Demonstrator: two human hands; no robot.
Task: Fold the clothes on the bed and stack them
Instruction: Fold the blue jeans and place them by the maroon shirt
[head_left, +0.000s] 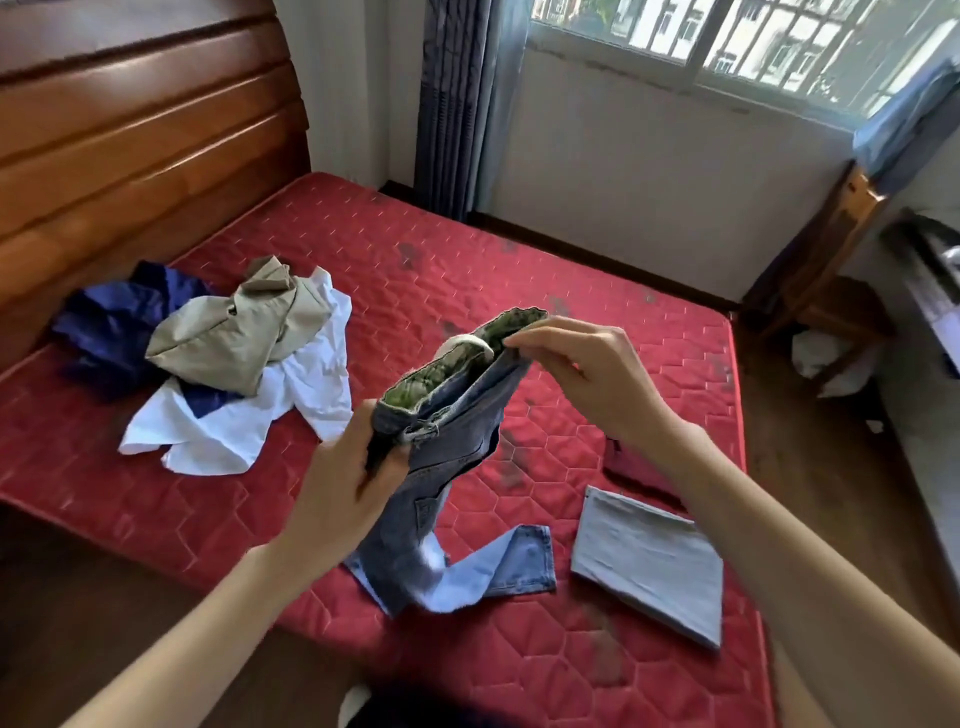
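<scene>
A: While the jeans (447, 447) hang off both hands, log the grips. Left hand (343, 478) has fingers curled round the near end of the waistband. Right hand (582, 374) pinches the far end between thumb and fingertips.

B: Got it. Where's the garment relative to the bed (519, 260)?

A: Waistband up in the air, legs trailing down, cuffs crumpled on the red mattress near its front edge. Green patterned lining shows inside the waist.

B: Rest of the task items?

A: Folded grey piece (649, 561) lies flat on the mattress, right of the cuffs, apart from them. Unfolded pile back left: beige garment (234, 332) on top, white shirt (249, 421) under it, blue garment (119, 322) behind.

B: Risks?

A: My read: the right-hand pinch is light, denim is heavy, so a shake could pull that corner free and the waist would drop skewed. Legs look twisted at the bottom, so laying it down as is would likely fold in a crooked seam. Cuffs sit close to the bed's edge and could slide off. Swinging the legs right could also knock the folded piece.
</scene>
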